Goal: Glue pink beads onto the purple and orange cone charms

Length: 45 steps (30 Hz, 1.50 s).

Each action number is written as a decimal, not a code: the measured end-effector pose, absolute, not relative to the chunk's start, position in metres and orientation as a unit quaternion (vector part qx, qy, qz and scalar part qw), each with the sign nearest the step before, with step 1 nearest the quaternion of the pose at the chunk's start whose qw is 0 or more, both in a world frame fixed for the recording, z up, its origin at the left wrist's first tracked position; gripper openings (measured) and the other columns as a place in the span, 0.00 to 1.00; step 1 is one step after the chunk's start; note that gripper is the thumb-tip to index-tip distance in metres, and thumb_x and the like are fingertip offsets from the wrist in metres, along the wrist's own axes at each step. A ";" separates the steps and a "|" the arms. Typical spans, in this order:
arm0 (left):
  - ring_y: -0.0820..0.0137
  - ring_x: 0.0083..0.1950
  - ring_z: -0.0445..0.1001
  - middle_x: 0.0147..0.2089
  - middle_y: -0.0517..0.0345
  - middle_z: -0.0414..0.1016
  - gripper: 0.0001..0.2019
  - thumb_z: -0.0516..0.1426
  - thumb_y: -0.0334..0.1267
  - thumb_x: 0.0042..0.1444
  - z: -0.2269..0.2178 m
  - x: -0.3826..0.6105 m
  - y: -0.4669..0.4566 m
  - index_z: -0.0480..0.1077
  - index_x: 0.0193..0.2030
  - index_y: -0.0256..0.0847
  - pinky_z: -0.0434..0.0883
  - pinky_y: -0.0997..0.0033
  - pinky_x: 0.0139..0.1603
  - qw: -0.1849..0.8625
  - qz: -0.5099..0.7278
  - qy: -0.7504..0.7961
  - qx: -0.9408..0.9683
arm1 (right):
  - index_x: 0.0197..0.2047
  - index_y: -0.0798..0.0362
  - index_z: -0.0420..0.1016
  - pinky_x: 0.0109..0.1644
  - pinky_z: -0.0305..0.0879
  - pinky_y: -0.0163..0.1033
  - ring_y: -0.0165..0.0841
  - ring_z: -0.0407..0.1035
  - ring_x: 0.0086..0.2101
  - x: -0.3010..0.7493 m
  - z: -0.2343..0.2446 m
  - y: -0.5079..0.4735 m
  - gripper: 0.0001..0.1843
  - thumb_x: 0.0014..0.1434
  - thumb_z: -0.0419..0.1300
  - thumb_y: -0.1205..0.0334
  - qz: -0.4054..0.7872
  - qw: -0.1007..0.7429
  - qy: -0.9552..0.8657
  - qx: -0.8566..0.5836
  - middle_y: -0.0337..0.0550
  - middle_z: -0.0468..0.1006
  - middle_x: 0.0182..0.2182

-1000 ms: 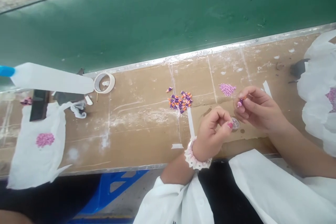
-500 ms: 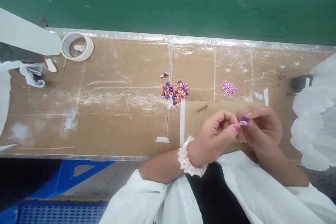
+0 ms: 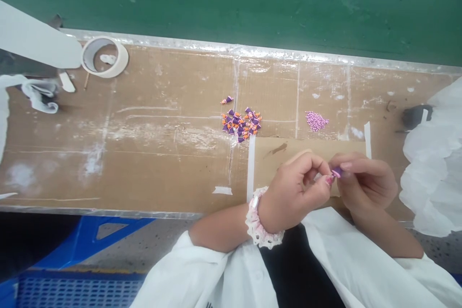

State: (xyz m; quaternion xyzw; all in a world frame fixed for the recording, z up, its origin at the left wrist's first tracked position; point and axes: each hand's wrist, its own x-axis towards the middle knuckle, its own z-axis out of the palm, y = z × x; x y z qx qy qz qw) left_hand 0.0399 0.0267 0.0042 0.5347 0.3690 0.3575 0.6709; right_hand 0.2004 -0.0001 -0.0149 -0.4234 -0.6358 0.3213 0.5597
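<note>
- Pinching a tiny purple piece (image 3: 337,172) between its fingertips, the person's right hand (image 3: 366,184) is holding it firmly in view, while the left hand (image 3: 294,193), wearing a lace scrunchie (image 3: 260,221) at the wrist, is curling in just beside it, with its pink-nailed fingertips (image 3: 328,180) at the piece; whether the left hand is gripping anything cannot be told from this angle.
- Hovering with the hands, the piece is sitting above a taped cardboard sheet (image 3: 306,159) on a cardboard-topped workbench (image 3: 162,178).
- Risking a slip, the piece appears small enough to spring from the fingertips if the pressure shifts, and it could be lost on the bench or in the folds of a white sleeve (image 3: 173,276).
- Lying close to the hands, a cluster of purple-and-orange cone pieces (image 3: 241,125) and a mound of pink granules (image 3: 315,121) could be scattered by a careless sweep of the wrist.
- Serving as a makeshift holder, a roll of masking tape (image 3: 104,57) is ringing a white scrap (image 3: 108,59) at the far left of the bench.
- Bulging at the right edge, a white gauzy sack (image 3: 433,163) is hiding whatever it may contain.
- Sitting below the bench, a blue mesh crate (image 3: 75,291) is showing only its side, its contents out of view.
</note>
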 end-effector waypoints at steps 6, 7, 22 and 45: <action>0.77 0.30 0.61 0.28 0.63 0.62 0.03 0.55 0.28 0.52 0.003 0.040 0.028 0.64 0.30 0.39 0.64 0.75 0.34 0.603 0.379 0.357 0.604 | 0.46 0.51 0.72 0.25 0.67 0.34 0.28 0.71 0.25 0.203 -0.016 0.000 0.15 0.60 0.57 0.77 0.303 0.557 -0.646 -0.425 0.43 0.78 0.32; 0.77 0.30 0.61 0.28 0.64 0.62 0.04 0.55 0.28 0.52 0.003 0.041 0.027 0.64 0.30 0.39 0.64 0.75 0.35 0.594 0.383 0.356 0.612 | 0.46 0.51 0.73 0.25 0.67 0.34 0.28 0.71 0.25 0.203 -0.016 0.000 0.15 0.60 0.57 0.77 0.300 0.556 -0.648 -0.426 0.42 0.78 0.32; 0.74 0.30 0.62 0.29 0.61 0.64 0.04 0.54 0.32 0.54 0.001 0.044 0.028 0.63 0.29 0.40 0.65 0.72 0.36 0.585 0.384 0.363 0.615 | 0.49 0.51 0.73 0.22 0.64 0.35 0.29 0.69 0.26 0.204 -0.015 0.002 0.21 0.56 0.56 0.81 0.289 0.558 -0.661 -0.411 0.43 0.78 0.35; 0.75 0.30 0.62 0.28 0.60 0.65 0.05 0.54 0.35 0.56 -0.005 0.047 0.025 0.63 0.30 0.40 0.65 0.72 0.33 0.611 0.432 0.343 0.568 | 0.42 0.47 0.74 0.26 0.69 0.36 0.31 0.72 0.28 0.191 -0.024 -0.013 0.07 0.59 0.62 0.67 0.300 0.596 -0.538 -0.515 0.40 0.78 0.33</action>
